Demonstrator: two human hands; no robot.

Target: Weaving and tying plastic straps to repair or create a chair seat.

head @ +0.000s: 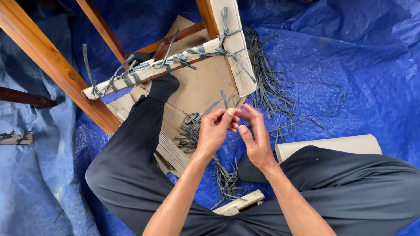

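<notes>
A crinkled blue tarpaulin is covering the floor. Lying directly on it: flattened cardboard sheets, a loose spread of dark grey strips (some trailing right), a short wooden offcut and a rolled beige sheet. Wooden furniture legs are standing on it.

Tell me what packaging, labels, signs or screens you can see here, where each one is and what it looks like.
No labels, signs or screens show.
Cardboard wrap: beige corrugated sheet bound around the wooden furniture frame with dark straps, top centre.
Flat cardboard: brown sheet on the blue tarp, under the frame.
Cardboard roll: beige, right, beside the knee.
Left hand and right hand pinch a strap at centre.
</notes>
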